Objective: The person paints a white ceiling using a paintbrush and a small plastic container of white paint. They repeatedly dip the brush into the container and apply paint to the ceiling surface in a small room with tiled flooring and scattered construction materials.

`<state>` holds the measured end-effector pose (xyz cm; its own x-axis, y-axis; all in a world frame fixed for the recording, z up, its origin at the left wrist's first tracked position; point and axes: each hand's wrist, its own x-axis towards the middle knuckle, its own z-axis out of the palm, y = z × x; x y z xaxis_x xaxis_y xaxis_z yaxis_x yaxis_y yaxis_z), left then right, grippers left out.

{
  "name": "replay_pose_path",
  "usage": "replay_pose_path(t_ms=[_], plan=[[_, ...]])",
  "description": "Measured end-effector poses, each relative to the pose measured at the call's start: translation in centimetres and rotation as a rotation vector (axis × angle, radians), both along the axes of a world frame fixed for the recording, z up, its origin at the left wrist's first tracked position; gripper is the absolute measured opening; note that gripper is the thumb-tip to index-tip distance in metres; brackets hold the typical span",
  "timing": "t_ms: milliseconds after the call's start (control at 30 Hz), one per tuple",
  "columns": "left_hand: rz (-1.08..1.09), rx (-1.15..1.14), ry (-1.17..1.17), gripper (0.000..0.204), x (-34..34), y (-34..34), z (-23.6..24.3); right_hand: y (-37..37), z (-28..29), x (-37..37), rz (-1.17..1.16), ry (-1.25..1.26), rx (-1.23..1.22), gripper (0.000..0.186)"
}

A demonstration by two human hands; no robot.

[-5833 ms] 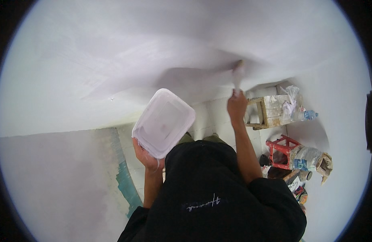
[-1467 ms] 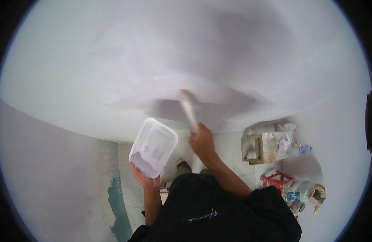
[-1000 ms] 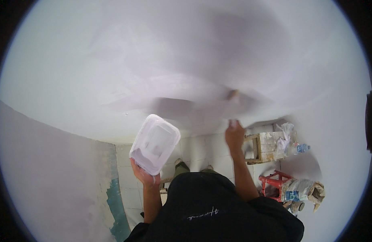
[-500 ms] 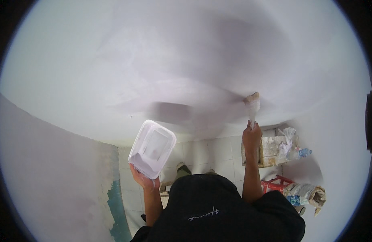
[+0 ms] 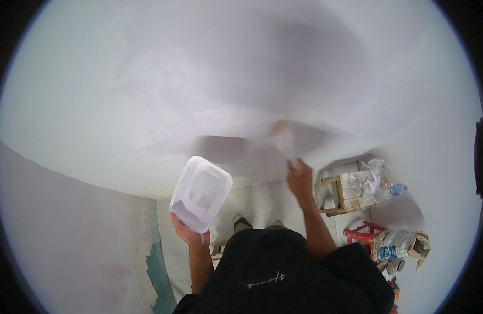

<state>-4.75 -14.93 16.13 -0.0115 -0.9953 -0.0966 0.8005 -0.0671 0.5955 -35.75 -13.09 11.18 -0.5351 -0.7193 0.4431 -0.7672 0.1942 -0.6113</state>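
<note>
My left hand (image 5: 190, 233) is closed on the lower end of a white rectangular plastic tub (image 5: 201, 193), tilted so its inside shows. Pale lilac paint (image 5: 194, 213) lies pooled in the tub's lower end. A paintbrush (image 5: 284, 140), smeared by motion, has its handle in my closed right hand (image 5: 300, 178). Its tan bristles are turned toward the pale wall (image 5: 199, 78); whether they touch it I cannot tell. The brush is to the right of the tub, apart from it.
A paint-spattered wooden stool (image 5: 351, 191) stands on the right, with a plastic bag (image 5: 375, 172) and a water bottle (image 5: 396, 190) on it. Nearer are a red stool (image 5: 364, 233) and a crumpled sack (image 5: 403, 245). Peeling blue-green paint (image 5: 160, 275) marks the left wall. White tiles (image 5: 257, 201) cover the floor.
My right hand has swung the brush leftward across the wall, nearer the tub. The left hand and tub have hardly moved. The view has shifted slightly.
</note>
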Motion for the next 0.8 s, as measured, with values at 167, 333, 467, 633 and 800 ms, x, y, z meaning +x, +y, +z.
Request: replay_pose_path(t_ms=[167,333,467,633,800], plan=[[0.069,0.041,-0.054,0.058,1.1,0.3,-1.2,1.3,4.5,-3.0,-0.367,-0.322,0.306,0.027],[0.057,0.047,-0.052,0.057,0.7,-0.3,-1.7,-3.6,2.6,5.2,-0.041,-0.27,0.267,0.029],[0.092,0.125,-0.1,0.057,0.4,-0.4,-2.2,-5.6,2.9,12.2,0.25,-0.223,0.022,0.012],[0.099,0.037,-0.091,0.058,0.4,-0.5,-1.3,-4.1,4.5,7.6,0.269,-0.286,-0.045,0.018],[0.102,0.036,-0.067,0.057,0.8,-0.1,-2.3,0.8,2.3,-2.9,-0.085,-0.17,0.044,0.018]])
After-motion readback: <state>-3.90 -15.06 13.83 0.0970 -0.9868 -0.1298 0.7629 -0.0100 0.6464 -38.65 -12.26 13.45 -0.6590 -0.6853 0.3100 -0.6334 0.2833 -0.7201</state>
